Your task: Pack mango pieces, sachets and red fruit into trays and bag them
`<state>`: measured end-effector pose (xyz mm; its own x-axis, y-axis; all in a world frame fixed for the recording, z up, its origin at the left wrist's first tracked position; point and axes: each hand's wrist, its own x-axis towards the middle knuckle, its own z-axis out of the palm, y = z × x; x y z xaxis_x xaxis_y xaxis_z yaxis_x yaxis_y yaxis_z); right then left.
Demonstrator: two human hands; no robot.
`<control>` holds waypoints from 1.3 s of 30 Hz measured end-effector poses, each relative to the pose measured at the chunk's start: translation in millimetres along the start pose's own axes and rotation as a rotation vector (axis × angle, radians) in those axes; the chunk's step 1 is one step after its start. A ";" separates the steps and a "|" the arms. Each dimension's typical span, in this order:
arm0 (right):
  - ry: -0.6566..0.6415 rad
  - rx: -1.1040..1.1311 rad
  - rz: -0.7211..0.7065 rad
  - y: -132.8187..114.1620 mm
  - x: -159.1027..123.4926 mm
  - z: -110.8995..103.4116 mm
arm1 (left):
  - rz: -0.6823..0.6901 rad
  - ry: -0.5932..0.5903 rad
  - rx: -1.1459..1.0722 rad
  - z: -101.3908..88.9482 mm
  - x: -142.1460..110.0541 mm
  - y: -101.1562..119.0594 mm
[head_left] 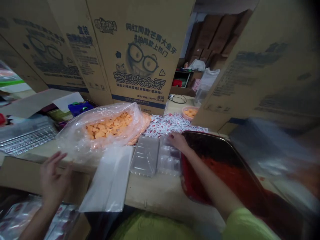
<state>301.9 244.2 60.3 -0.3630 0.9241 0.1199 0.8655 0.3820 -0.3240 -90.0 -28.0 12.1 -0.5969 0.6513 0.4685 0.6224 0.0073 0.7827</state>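
The right hand [178, 140] is resting curled fingers on a clear plastic blister tray [168, 156], any pinch impossible to tell. Left of that tray, the left hand [53, 176] is hanging spread open, while a flat plastic sleeve [107, 178] is lying beside it and a bag of orange pieces [107, 128] is slumping beyond it.

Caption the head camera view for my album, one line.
Right hand on clear plastic trays beside bagged orange candies.

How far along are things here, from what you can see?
Done: red-and-white sachets lie heaped on the pale wooden bench. In hand: the right hand rests on a clear plastic compartment tray; the open left hand holds nothing. Left: a large clear bag holds many orange pieces, and a flat clear plastic sleeve looks unfilled.
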 end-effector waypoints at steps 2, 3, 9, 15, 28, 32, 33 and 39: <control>-0.051 0.072 0.038 -3.4 -1.9 10.7 | 0.099 0.001 0.017 21.1 -2.1 8.6; -0.085 0.112 0.051 -4.4 -3.2 15.7 | 0.149 -0.057 -0.003 33.7 -4.8 14.3; -0.157 0.348 0.086 -10.0 -4.1 23.4 | 0.522 -0.597 0.005 91.7 -39.6 61.0; -0.171 0.478 0.083 -33.3 1.9 15.7 | 0.875 -0.853 0.136 126.0 -63.0 111.5; -0.059 -0.073 0.115 13.6 38.5 3.5 | 0.765 -1.073 0.384 180.5 -7.0 87.9; -0.171 -0.101 0.105 19.3 46.0 1.7 | 0.764 -1.067 0.363 182.5 -0.7 84.8; -0.190 -0.099 0.098 19.2 48.0 1.4 | 0.770 -1.062 0.351 182.7 -0.8 82.6; -0.318 -0.040 0.038 20.6 59.5 -1.7 | 0.780 -1.073 0.324 181.3 -3.6 71.5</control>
<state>298.7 307.0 62.4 -0.4141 0.8896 -0.1926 0.8912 0.3533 -0.2845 48.5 107.8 -7.9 0.5516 0.8304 0.0784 0.7918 -0.5508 0.2638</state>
